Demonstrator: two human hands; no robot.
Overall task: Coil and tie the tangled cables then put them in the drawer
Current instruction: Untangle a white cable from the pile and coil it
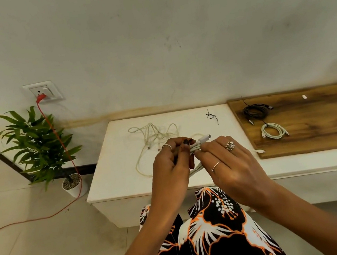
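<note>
Left hand (pixel 172 162): curled round the white cable bundle (pixel 197 146), above the white desk's (pixel 110 187) front edge.
Right hand (pixel 227 162): fingertips pinching the same bundle just beside the left hand; connector end poking up between the two.
Tangled white cables (pixel 154 138): loose near the desk's back edge.
Black tie (pixel 211 116): near the back edge, right of the tangle.
Wooden board (pixel 321 125): at the right end, carrying a coiled black cable (pixel 255 111) and a coiled white cable (pixel 273 130).
Drawer: cannot tell where.
</note>
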